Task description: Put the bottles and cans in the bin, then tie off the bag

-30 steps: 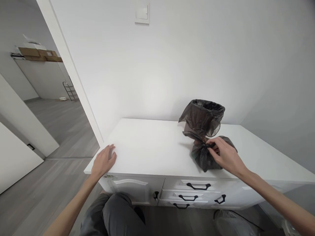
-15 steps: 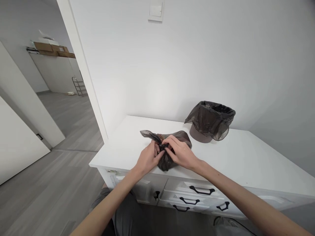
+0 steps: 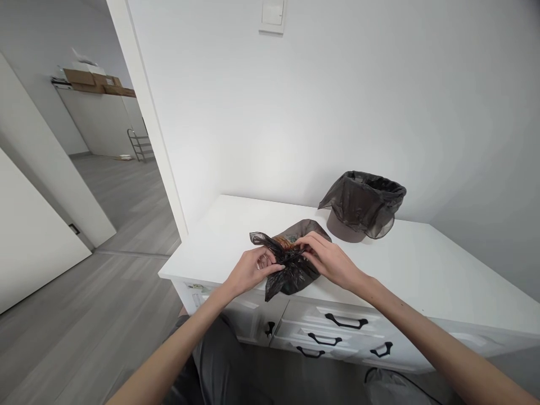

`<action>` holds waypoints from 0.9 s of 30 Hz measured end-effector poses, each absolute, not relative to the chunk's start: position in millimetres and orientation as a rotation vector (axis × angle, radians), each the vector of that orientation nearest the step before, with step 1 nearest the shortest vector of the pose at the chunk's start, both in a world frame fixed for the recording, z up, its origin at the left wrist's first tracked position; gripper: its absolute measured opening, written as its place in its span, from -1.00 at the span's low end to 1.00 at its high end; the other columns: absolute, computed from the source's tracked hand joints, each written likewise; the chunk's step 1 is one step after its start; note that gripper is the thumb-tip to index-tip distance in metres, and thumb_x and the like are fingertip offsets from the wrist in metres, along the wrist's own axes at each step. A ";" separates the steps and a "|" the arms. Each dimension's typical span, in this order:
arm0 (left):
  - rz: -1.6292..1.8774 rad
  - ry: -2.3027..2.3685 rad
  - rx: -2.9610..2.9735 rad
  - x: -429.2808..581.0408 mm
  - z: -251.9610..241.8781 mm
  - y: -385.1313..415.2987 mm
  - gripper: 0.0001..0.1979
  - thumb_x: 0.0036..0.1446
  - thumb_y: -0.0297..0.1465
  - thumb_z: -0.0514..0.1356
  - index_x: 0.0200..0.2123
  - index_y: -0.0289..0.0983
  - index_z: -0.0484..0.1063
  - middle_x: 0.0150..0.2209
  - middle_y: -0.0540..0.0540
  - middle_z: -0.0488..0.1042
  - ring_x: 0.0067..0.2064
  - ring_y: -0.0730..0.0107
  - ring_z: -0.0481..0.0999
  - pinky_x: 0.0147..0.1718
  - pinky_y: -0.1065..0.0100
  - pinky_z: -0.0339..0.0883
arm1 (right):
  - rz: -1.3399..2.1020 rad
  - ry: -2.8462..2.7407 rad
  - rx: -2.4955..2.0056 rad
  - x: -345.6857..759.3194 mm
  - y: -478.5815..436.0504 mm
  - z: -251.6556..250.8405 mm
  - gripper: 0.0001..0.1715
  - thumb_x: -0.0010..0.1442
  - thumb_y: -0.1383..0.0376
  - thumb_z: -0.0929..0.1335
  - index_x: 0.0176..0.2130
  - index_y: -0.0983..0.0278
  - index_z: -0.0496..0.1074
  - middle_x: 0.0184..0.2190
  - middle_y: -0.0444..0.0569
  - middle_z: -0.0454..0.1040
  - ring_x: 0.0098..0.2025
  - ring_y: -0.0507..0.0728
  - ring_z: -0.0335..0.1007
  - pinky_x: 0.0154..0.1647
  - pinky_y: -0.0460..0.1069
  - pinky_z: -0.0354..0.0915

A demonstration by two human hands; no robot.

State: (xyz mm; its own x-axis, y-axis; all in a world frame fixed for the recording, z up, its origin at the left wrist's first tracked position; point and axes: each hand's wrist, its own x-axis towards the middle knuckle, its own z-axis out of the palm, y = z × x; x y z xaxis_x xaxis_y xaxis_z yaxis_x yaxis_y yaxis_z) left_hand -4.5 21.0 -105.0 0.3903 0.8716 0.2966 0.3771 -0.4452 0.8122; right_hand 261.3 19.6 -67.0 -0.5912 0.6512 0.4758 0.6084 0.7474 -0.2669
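Observation:
A filled black garbage bag (image 3: 297, 275) lies near the front edge of the white cabinet top (image 3: 422, 264). Its thin film lets some orange and green contents show faintly. My left hand (image 3: 252, 270) pinches the gathered plastic on the left side of the bag's neck. On the opposite side, my right hand (image 3: 327, 256) has its fingers closed on another part of the twisted film. Between the hands the neck looks knotted or bunched, and a loose end sticks out to the upper left.
Behind and right stands a small trash can (image 3: 348, 228) lined with a black bag folded over its rim. Dark drawer handles (image 3: 346, 322) project from the cabinet front. A wall switch (image 3: 272, 14) is above, a doorway with cardboard boxes (image 3: 90, 80) to the left.
My hands have moved apart, drawing the bunched plastic sideways between them. A corner of film now hangs over the cabinet's front edge. The view has shifted slightly.

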 end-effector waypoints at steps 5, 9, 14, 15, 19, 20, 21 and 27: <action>0.939 1.003 1.961 -4.8 -98.0 11.3 -0.62 0.23 -0.04 0.36 -0.22 -0.24 0.46 -0.34 0.01 0.51 -0.31 0.35 0.48 -0.29 0.34 0.33 | 0.094 -2.271 -1.001 263.4 17.4 -69.5 -0.71 0.48 0.38 0.22 0.11 0.13 0.34 0.00 0.06 0.47 -0.06 0.21 0.55 -0.08 0.11 0.52; 0.993 1.053 1.991 -3.4 -96.5 6.2 -0.67 0.38 -0.10 0.20 -0.03 -0.23 0.47 -0.20 -0.07 0.57 -0.22 0.31 0.53 -0.26 0.33 0.36 | 0.023 -2.241 -1.058 256.4 6.0 -69.3 -0.67 0.47 0.35 0.25 0.18 0.14 0.33 0.15 0.15 0.35 -0.17 0.15 0.55 -0.29 0.06 0.53; 1.027 1.032 2.130 0.0 -106.1 4.7 -0.66 0.37 -0.22 0.22 0.13 -0.22 0.43 -0.23 -0.03 0.51 -0.34 0.39 0.45 -0.29 0.33 0.38 | -0.123 -2.117 -1.132 253.2 -11.5 -77.1 -0.68 0.49 0.24 0.29 0.19 0.15 0.33 0.19 0.18 0.31 -0.34 0.06 0.51 -0.53 -0.03 0.37; 1.034 1.044 2.161 1.5 -108.2 5.2 -0.66 0.36 -0.24 0.23 0.13 -0.22 0.44 -0.23 -0.03 0.50 -0.35 0.39 0.45 -0.28 0.33 0.38 | -0.134 -2.118 -1.155 254.4 -12.8 -80.9 -0.71 0.50 0.21 0.28 0.16 0.16 0.34 0.15 0.16 0.35 -0.35 0.06 0.50 -0.53 -0.03 0.35; 0.997 1.141 2.266 10.0 -113.0 10.9 -0.77 0.35 -0.27 0.25 0.01 -0.20 0.54 -0.27 -0.04 0.49 -0.33 0.35 0.46 -0.29 0.33 0.35 | -0.055 -2.210 -1.279 260.2 -9.4 -98.9 -0.75 0.52 0.10 0.28 0.03 0.17 0.40 -0.07 0.00 0.50 -0.35 0.09 0.49 -0.42 0.00 0.34; 0.980 1.162 2.291 12.3 -113.4 12.6 -0.81 0.34 -0.27 0.27 -0.05 -0.20 0.55 -0.28 -0.03 0.48 -0.33 0.34 0.46 -0.30 0.32 0.33 | -0.012 -2.228 -1.309 260.6 -7.6 -102.4 -0.73 0.51 0.06 0.29 0.02 0.17 0.41 -0.12 -0.04 0.52 -0.33 0.10 0.50 -0.39 0.01 0.34; 0.967 1.180 2.312 14.5 -113.8 14.1 -0.84 0.33 -0.27 0.28 -0.10 -0.21 0.54 -0.29 -0.03 0.47 -0.32 0.33 0.46 -0.31 0.32 0.31 | 0.034 -2.234 -1.341 260.6 -6.0 -105.1 -0.71 0.49 0.04 0.31 0.01 0.17 0.42 -0.15 -0.06 0.52 -0.31 0.11 0.51 -0.38 0.01 0.34; 0.907 1.189 2.343 18.0 -119.0 17.9 -0.81 0.29 -0.31 0.33 -0.29 -0.22 0.38 -0.32 0.02 0.41 -0.32 0.33 0.42 -0.33 0.32 0.22 | 0.228 -2.283 -1.409 259.4 -5.0 -100.1 -0.84 0.40 0.18 0.41 -0.22 0.18 0.42 -0.29 -0.14 0.48 -0.33 0.09 0.46 -0.35 -0.01 0.27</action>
State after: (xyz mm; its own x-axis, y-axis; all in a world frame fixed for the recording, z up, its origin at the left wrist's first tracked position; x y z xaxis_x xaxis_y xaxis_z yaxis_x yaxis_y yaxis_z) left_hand 18.0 17.9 -119.0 0.4403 0.8132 0.3806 0.5820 -0.5812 0.5687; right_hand 259.4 -5.0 -100.1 -0.3801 0.8803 0.2840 0.8068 0.4656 -0.3636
